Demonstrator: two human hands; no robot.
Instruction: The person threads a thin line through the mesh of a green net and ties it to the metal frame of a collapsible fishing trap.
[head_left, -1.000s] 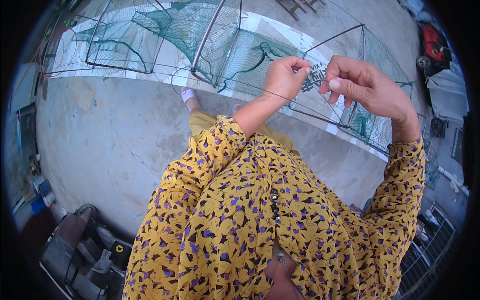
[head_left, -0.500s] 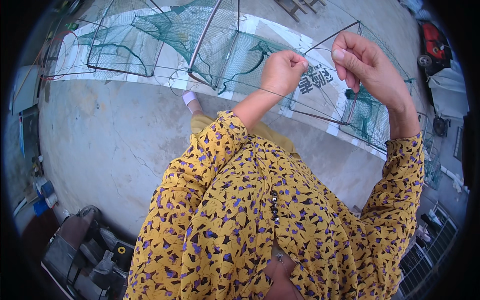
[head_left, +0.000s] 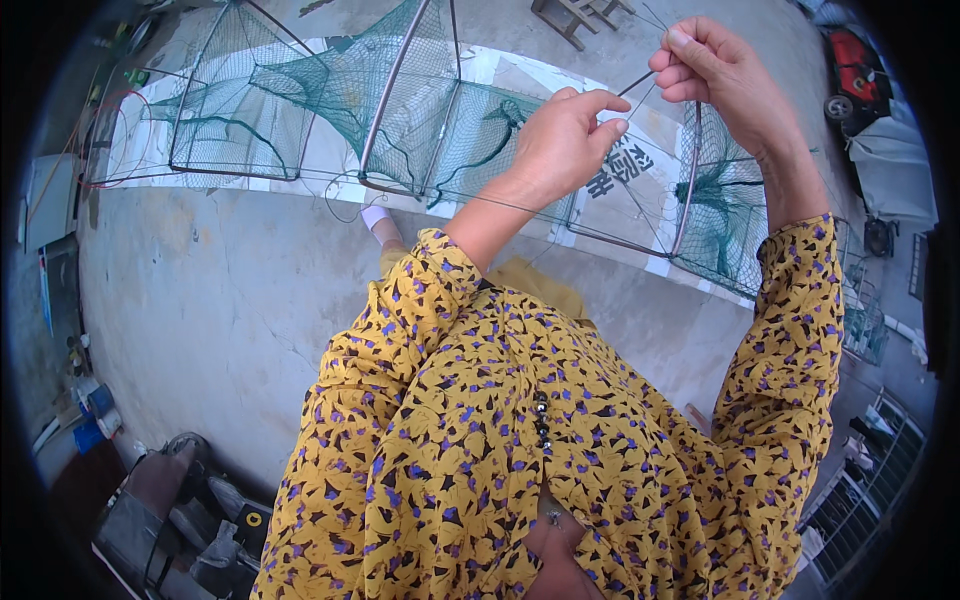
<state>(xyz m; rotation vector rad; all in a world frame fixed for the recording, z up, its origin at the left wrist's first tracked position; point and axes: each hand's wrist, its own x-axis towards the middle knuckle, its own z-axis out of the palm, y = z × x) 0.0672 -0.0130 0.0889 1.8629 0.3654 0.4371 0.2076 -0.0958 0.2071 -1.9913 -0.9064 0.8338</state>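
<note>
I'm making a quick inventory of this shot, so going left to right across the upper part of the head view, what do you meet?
Green net cage with metal frames → white sock → left hand → thin rod pinched between the hands → right hand → red machine at the far right.

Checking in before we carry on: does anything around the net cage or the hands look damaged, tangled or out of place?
Nothing stands out. The green net cage lies stretched along the white sheet, its frames upright and mesh unbroken as far as visible. The left hand and right hand pinch a thin line taut between them.
</note>
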